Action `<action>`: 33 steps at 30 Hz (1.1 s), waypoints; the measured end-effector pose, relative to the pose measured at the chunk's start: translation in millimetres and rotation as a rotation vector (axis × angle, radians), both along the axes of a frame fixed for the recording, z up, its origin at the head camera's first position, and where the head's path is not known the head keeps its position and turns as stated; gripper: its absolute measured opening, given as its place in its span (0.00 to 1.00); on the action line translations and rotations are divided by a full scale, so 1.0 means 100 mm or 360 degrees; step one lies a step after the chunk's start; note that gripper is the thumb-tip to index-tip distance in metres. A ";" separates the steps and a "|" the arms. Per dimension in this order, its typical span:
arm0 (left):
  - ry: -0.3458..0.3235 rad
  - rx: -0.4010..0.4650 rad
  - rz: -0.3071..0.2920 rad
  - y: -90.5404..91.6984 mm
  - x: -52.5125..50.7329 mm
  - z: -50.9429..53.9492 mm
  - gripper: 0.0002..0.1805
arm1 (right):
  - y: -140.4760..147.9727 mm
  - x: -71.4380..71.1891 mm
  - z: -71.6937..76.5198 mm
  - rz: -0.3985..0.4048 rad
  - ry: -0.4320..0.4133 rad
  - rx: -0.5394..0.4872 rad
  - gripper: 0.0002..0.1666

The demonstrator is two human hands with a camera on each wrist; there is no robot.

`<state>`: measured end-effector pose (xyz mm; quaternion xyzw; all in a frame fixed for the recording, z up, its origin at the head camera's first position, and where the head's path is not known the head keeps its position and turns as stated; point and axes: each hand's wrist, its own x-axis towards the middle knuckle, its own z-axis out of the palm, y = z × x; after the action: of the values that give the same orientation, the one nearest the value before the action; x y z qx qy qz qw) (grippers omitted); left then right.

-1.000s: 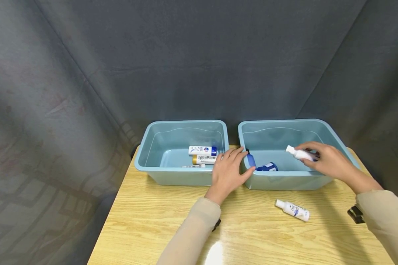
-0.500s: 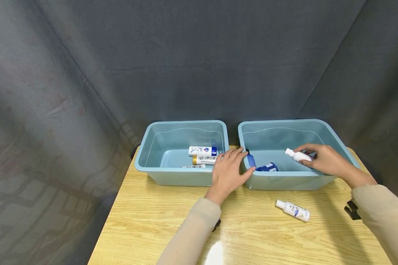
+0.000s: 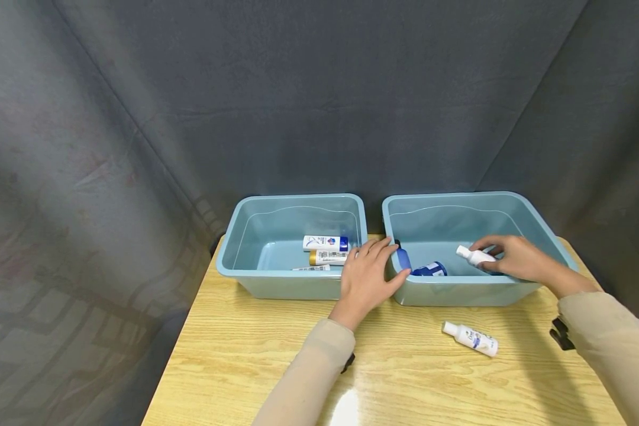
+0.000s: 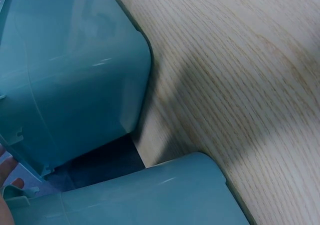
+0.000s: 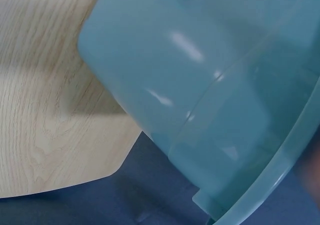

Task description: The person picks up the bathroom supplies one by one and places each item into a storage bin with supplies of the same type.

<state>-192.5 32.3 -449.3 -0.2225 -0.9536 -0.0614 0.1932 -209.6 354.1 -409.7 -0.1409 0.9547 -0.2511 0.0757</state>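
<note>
In the head view my right hand reaches over the near side of the right blue-green plastic bin. It holds a small white bottle by the body, its white cap pointing left. My left hand rests at the gap between the two bins, fingers spread, over the right bin's left near corner. A blue bottle with a dark cap and a dark blue container lie in the right bin near that hand. The wrist views show mostly bin walls; the right hand's grip is hidden there.
The left bin contains a white tube with a blue cap, a gold-capped tube and another white tube. A white bottle lies on the wooden table before the right bin. A dark curtain hangs behind.
My right hand has lowered slightly into the right bin with the white bottle and shifted a little left. My left hand has stayed in place.
</note>
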 end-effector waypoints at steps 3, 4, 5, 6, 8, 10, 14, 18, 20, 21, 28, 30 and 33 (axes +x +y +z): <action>-0.0003 -0.0001 0.0001 0.00 0.00 0.00 0.34 | -0.01 -0.01 -0.02 -0.0005 -0.0031 -0.0002 0.19; -0.0006 -0.0004 0.0003 0.00 0.00 0.00 0.34 | -0.01 -0.01 -0.02 -0.0008 -0.0038 0.0000 0.19; -0.0008 -0.0007 0.0004 0.00 0.01 0.01 0.34 | -0.01 -0.01 -0.02 -0.0014 -0.0041 0.0000 0.19; -0.0012 -0.0012 0.0007 0.00 0.01 0.01 0.34 | -0.02 0.00 -0.02 -0.0013 -0.0044 -0.0003 0.19; -0.0020 -0.0020 0.0012 0.00 0.01 0.01 0.34 | -0.03 0.00 -0.02 -0.0007 -0.0041 -0.0004 0.19; -0.0026 -0.0023 0.0014 0.00 0.01 0.01 0.34 | -0.03 0.00 -0.01 0.0004 -0.0039 -0.0007 0.19; -0.0038 -0.0016 0.0009 0.00 0.01 0.01 0.34 | -0.03 0.00 -0.02 0.0021 -0.0030 -0.0004 0.19; -0.0046 -0.0019 0.0005 0.00 0.01 0.01 0.34 | -0.03 0.00 -0.02 0.0025 -0.0041 -0.0021 0.17; -0.0046 -0.0020 0.0005 0.00 0.01 0.01 0.34 | -0.03 0.01 -0.02 0.0028 -0.0046 -0.0044 0.16; -0.0044 -0.0025 0.0006 0.00 0.01 0.01 0.34 | -0.03 0.01 -0.02 0.0031 -0.0046 -0.0053 0.16; -0.0027 -0.0017 0.0008 0.00 0.01 0.01 0.34 | -0.02 0.03 0.01 0.0005 0.0040 -0.0041 0.19; -0.0028 -0.0016 0.0008 0.00 0.01 0.01 0.34 | -0.02 0.05 0.01 -0.0015 0.0071 -0.0028 0.19; -0.0025 -0.0018 0.0007 0.00 0.01 0.01 0.34 | -0.02 0.07 0.02 -0.0048 0.0118 -0.0028 0.19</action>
<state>-191.3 32.3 -447.9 -0.2210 -0.9560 -0.0572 0.1844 -203.0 351.9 -407.9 -0.1364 0.9565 -0.2553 0.0354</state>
